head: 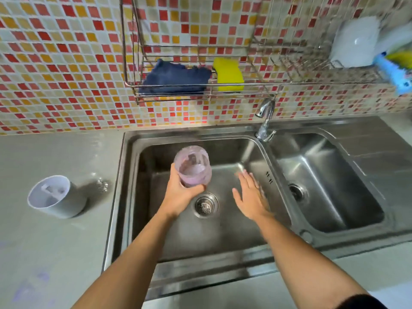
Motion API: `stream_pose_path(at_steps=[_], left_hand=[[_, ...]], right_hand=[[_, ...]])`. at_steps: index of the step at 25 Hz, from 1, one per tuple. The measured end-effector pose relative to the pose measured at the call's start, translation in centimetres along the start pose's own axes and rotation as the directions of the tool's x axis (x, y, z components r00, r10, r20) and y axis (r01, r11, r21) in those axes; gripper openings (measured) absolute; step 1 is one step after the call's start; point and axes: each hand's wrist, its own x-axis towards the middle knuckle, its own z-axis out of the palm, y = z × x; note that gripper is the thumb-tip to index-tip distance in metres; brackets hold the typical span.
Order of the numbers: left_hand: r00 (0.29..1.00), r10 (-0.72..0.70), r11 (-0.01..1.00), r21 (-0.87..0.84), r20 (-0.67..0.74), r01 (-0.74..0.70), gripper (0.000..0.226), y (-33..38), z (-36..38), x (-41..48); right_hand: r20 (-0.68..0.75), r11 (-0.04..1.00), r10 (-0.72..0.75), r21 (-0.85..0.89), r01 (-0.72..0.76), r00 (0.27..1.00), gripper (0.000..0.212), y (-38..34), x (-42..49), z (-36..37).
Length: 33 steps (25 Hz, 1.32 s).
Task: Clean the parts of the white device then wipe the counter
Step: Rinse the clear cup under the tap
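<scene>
Cup [193, 172] of clear plastic, coated inside with purple residue, is held upright over the left basin [223, 237] of the sink, just above and behind the drain strainer [206, 205]. It is clasped from below by the left hand [180, 192], whose grip is clamped round the cup's lower wall with fingers curled. The right hand [250, 197] is held apart from the cup, over the same basin near its right wall, grip apart, fingers straight, nothing held. A slip is judged the main risk: the cup is supported by one hand only, and if its wall is wet it could drop onto the steel. Residue could also be splashed onto the table [55, 253] if the cup is rinsed hard. Whether water is running from the faucet [265, 117] cannot be told. On the table to the left, well apart from the sink, the white device base [55, 197] is seen tilted, its open end turned upward and forward, with water drops [101, 184] near it and faint purple stains [42, 276] nearer the front edge, not yet wiped. Above the sink a wire rack [200, 88] carries a blue cloth [176, 78] and a yellow sponge [228, 74]; these would have to be reached for across the basin. At far right a white bowl [354, 43] and a blue brush [392, 74] appear blurred.
</scene>
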Motion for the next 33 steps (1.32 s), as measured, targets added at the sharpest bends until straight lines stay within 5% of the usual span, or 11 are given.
stream_pose_path(at_steps=[5,12,16,21,24,26,27,29,30,33], left_hand=[[0.998,-0.055,0.916,0.397,-0.010,0.054,0.074,-2.3,3.1,1.3],[0.979,-0.198,0.329,0.944,0.053,0.016,0.082,-2.4,4.8,4.1],[0.975,-0.156,-0.061,0.984,0.159,-0.170,0.083,-2.5,5.4,6.2],[0.915,0.025,-0.345,0.863,0.402,-0.370,0.092,-2.5,5.3,7.8],[0.900,0.073,-0.249,0.881,0.430,-0.401,0.083,-2.3,5.7,8.2],[0.967,0.036,0.046,0.966,0.251,-0.253,0.080,-2.7,6.0,8.2],[0.990,-0.008,0.290,0.948,0.138,-0.130,0.082,-2.9,6.2,8.3],[0.991,-0.131,0.750,0.652,-0.019,0.112,0.084,-3.0,6.6,8.4],[0.980,-0.197,0.886,0.421,-0.033,0.192,0.082,-2.9,7.1,8.4],[0.954,-0.297,0.953,-0.041,0.049,0.299,0.071,-1.6,9.1,8.4]], right_hand=[[-0.038,0.982,0.112,-0.151,-0.117,0.993,0.062,8.3,1.2,0.2],[-0.041,0.977,0.156,-0.142,-0.161,0.987,0.058,12.4,1.3,1.8],[-0.065,0.978,0.139,-0.146,-0.147,0.988,0.063,12.6,1.6,2.3],[-0.049,0.977,0.119,-0.170,-0.126,0.992,0.067,12.7,1.6,2.4],[-0.053,0.981,0.103,-0.162,-0.110,0.993,0.060,13.0,1.7,2.6],[-0.033,0.984,0.106,-0.138,-0.109,0.994,0.057,13.1,1.6,2.7],[-0.030,0.988,0.110,-0.106,-0.112,0.994,0.054,13.0,1.6,2.5],[-0.059,0.989,0.146,0.029,-0.144,0.988,0.051,12.4,1.9,1.4],[-0.069,0.980,0.171,0.113,-0.162,0.983,0.050,12.3,2.5,0.8],[-0.083,0.957,0.184,0.243,-0.159,0.979,0.058,12.2,6.1,-2.1]])
